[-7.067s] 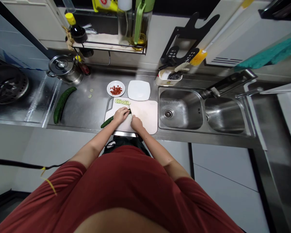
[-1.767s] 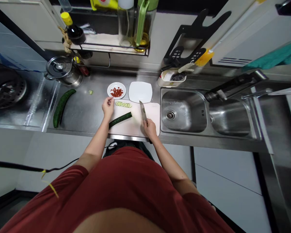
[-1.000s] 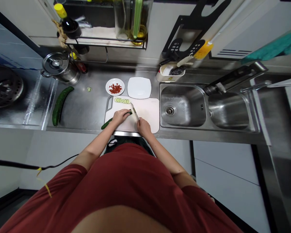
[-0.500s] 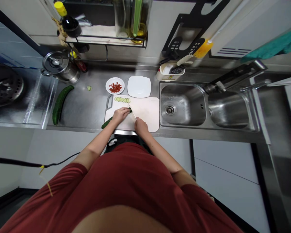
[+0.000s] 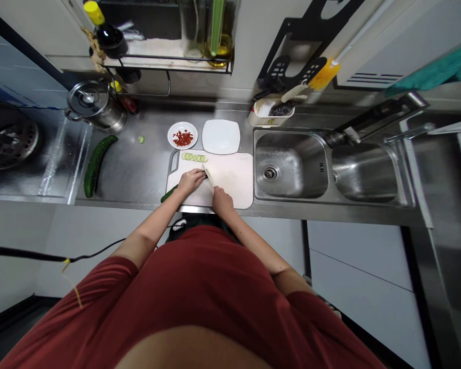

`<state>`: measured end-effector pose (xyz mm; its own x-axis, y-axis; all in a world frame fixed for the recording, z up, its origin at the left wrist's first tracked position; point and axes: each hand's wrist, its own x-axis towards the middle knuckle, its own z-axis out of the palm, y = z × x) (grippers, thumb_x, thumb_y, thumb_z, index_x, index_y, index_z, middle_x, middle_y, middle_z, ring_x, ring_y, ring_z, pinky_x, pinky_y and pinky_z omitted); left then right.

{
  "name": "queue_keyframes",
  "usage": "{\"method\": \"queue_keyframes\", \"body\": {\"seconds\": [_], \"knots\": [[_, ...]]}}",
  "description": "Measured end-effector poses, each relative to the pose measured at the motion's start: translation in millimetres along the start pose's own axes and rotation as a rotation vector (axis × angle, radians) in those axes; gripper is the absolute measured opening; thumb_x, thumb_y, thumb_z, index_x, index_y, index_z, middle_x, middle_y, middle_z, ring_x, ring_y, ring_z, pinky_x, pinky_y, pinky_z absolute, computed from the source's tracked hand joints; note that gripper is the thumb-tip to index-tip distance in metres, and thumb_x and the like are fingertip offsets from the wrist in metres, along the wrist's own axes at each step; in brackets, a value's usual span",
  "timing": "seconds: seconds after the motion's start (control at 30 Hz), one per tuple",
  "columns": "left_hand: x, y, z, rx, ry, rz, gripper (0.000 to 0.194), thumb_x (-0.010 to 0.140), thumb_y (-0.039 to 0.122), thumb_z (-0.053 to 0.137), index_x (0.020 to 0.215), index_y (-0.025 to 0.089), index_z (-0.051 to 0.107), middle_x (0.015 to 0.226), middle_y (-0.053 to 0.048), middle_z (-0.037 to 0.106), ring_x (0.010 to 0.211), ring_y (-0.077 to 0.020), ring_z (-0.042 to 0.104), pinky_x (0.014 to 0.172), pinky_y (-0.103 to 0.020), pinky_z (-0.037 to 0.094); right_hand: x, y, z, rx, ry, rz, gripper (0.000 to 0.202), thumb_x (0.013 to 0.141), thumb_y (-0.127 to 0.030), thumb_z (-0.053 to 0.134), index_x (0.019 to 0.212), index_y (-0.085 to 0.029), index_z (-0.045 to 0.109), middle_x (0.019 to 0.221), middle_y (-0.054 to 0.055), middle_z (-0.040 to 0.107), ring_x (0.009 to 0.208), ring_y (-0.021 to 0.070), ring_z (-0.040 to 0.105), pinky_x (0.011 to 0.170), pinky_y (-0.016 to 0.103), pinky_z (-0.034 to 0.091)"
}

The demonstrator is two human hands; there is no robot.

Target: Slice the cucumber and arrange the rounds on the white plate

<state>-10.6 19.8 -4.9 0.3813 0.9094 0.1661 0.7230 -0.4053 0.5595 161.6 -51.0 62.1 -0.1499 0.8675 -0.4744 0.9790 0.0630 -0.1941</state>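
On the white cutting board (image 5: 234, 179), my left hand (image 5: 192, 181) is closed over a cucumber (image 5: 169, 193), whose uncut end sticks out at the board's lower left. My right hand (image 5: 223, 200) grips a knife (image 5: 208, 176) by its handle, which the fingers cover. The blade points away from me, beside my left fingertips at the cucumber's cut end. Several thin cucumber slices (image 5: 194, 158) lie in an overlapping row along the board's far edge.
Behind the board stand a plate of chopped red pieces (image 5: 183, 137) and a white square plate (image 5: 221, 137). A whole cucumber (image 5: 97, 165) and a lidded pot (image 5: 96, 106) are to the left, near a small cucumber end (image 5: 142, 139). At right is a double sink (image 5: 291, 166).
The knife blade has tilted, so more of its flat side shows beside my left fingertips. My right hand has shifted very slightly left. The cucumber slices stay in their row.
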Motion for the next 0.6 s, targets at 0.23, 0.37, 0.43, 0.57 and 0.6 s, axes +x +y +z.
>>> {"method": "queue_keyframes", "body": {"seconds": [0.23,0.37,0.43,0.57,0.6], "knots": [[1.9,-0.4,-2.6,-0.017,-0.024,0.013,0.028,0.094,0.033,0.047,0.105,0.023,0.07,0.112,-0.005,0.067,0.102,-0.0157,0.063,0.091,-0.028,0.05,4.8,0.1,1.9,0.042,-0.012,-0.006,0.028,0.095,-0.008,0.028,0.115,-0.015,0.046,0.111,0.013,0.06,0.098,0.0212,0.063,0.083,0.03,0.046],[3.3,-1.6,-2.6,-0.021,-0.025,0.014,0.027,0.094,0.033,0.047,0.102,0.022,0.071,0.11,-0.005,0.068,0.102,-0.0154,0.064,0.091,-0.028,0.05,6.9,-1.6,0.7,0.035,-0.02,0.0,0.028,0.095,-0.007,0.029,0.114,-0.015,0.047,0.111,0.014,0.06,0.098,0.0212,0.063,0.083,0.03,0.046],[3.6,-2.4,-2.6,-0.021,-0.025,0.015,0.027,0.094,0.033,0.047,0.101,0.022,0.071,0.109,-0.005,0.068,0.101,-0.0154,0.064,0.091,-0.028,0.05,6.9,-2.4,-0.4,0.024,-0.015,-0.001,0.028,0.095,-0.008,0.029,0.114,-0.015,0.047,0.112,0.014,0.06,0.098,0.0217,0.063,0.083,0.031,0.046],[3.0,-3.1,-2.4,-0.008,-0.029,0.014,0.028,0.094,0.034,0.047,0.101,0.022,0.071,0.109,-0.005,0.068,0.1,-0.0155,0.064,0.089,-0.028,0.05,5.7,-2.3,-1.7,0.004,-0.002,-0.009,0.028,0.095,-0.008,0.028,0.113,-0.015,0.048,0.111,0.014,0.061,0.097,0.0223,0.064,0.082,0.031,0.047],[2.7,-3.2,-2.1,-0.007,-0.027,0.014,0.028,0.094,0.035,0.047,0.102,0.022,0.071,0.11,-0.005,0.068,0.101,-0.0155,0.064,0.089,-0.027,0.05,5.4,-2.1,-1.7,0.0,0.0,-0.007,0.028,0.095,-0.008,0.028,0.113,-0.015,0.048,0.111,0.014,0.061,0.096,0.0222,0.064,0.081,0.031,0.047]]}}
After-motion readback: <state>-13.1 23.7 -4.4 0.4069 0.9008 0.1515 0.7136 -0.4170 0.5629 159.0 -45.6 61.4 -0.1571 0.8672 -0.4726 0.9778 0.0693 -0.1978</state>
